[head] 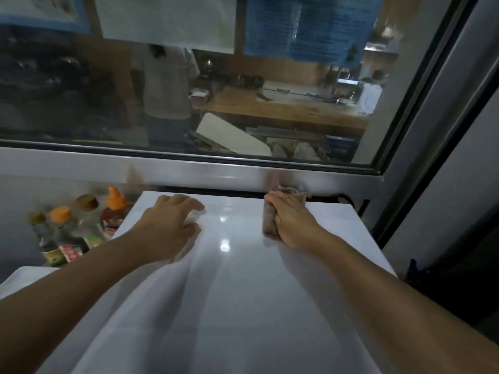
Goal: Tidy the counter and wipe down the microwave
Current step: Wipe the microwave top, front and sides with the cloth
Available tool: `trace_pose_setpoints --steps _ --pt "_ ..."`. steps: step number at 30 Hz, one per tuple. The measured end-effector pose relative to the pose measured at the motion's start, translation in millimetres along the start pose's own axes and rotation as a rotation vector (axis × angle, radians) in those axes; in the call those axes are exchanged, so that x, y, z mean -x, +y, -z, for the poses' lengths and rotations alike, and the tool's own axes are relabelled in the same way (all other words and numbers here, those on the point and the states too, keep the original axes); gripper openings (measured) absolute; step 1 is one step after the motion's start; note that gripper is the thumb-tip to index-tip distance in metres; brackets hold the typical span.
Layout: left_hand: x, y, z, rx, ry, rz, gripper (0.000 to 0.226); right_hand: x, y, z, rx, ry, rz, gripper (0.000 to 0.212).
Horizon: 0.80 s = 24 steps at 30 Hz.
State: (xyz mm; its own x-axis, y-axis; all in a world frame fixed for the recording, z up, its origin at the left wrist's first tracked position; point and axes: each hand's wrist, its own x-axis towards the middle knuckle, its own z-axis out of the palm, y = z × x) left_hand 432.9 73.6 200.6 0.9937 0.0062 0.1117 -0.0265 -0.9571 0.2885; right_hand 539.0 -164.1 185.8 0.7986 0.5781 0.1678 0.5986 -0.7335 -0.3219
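- On the glossy white flat top of the microwave (229,279), resting the left hand (168,225) palm down, fingers loosely spread and lightly bent, holding nothing.
- Just beyond the left fingertips (197,206), meeting the microwave's rear edge and the brushed steel window sill (189,174).
- Near the rear right corner of the same top, gripping a crumpled brownish-pink cleaning cloth (270,222) in the right hand (290,222), fingers curled round it.
- Under and to the left of the right fingers, pressing the cloth against the white surface; a bit of it sticking out past the fingertips toward the sill.
- Between the two hands, showing bare glossy surface with small bright light reflections.
- To the left of the left fingers and lower down, standing in a blurred cluster: a bottle with an orange pointed cap (114,206), a bottle with an orange round cap (61,220) and a jar with a brownish lid (87,203); labels too blurred to read.
- Beyond both sets of fingers, showing a large dark-framed glass window (243,103) with a wooden worktable and a person in a pale shirt (164,85) behind it.
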Motion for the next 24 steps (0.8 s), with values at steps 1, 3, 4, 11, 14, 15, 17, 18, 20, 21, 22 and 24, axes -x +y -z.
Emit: trace_pose_setpoints --steps 1,3,4,11,14,15,17,18,20,21,22,24 --pt "6.4 -11.4 5.4 -0.053 0.013 0.020 0.038 -9.4 -14.7 -8.1 -0.002 -0.018 0.033 0.044" --pt "19.1 -30.0 13.3 -0.136 0.013 0.058 0.038 -26.7 -43.7 -24.4 0.028 -0.011 0.076 0.044" --pt "24.3 -36.7 15.3 -0.161 0.000 0.070 0.037 -34.4 -56.4 -31.3 0.030 -0.007 0.091 0.041" --pt "32.7 -50.9 9.2 -0.120 0.004 0.054 0.035 -23.8 -53.9 -18.3 0.002 -0.050 0.111 0.042" --pt "32.6 -56.0 6.4 -0.121 0.037 0.024 0.035 -3.2 -25.4 -1.6 0.058 -0.009 0.005 0.041" --pt "33.2 -58.4 4.9 -0.121 0.045 0.015 0.035 -0.1 -21.2 0.0 0.077 0.003 -0.024 0.040" --pt "35.4 -61.3 2.7 -0.108 0.060 -0.013 0.036 -3.3 -26.1 -4.1 0.113 0.013 -0.055 0.040" --pt "36.3 -61.9 2.4 -0.091 0.067 -0.027 0.036 -8.4 -36.0 -8.7 0.117 0.014 -0.062 0.040" --pt "36.6 -63.8 4.4 -0.049 0.065 -0.045 0.038 -22.2 -64.1 -21.3 0.090 0.018 -0.018 0.039" --pt "36.5 -65.3 6.3 -0.028 0.050 -0.053 0.039 -29.9 -79.7 -28.7 0.068 0.018 0.018 0.036" --pt "37.2 -67.7 8.5 0.000 0.034 -0.061 0.039 -37.9 -96.0 -35.9 0.044 0.012 0.046 0.034" --pt "41.8 -73.2 12.1 0.083 0.015 -0.063 0.039 -53.0 -126.7 -47.1 -0.006 -0.017 0.076 0.033"
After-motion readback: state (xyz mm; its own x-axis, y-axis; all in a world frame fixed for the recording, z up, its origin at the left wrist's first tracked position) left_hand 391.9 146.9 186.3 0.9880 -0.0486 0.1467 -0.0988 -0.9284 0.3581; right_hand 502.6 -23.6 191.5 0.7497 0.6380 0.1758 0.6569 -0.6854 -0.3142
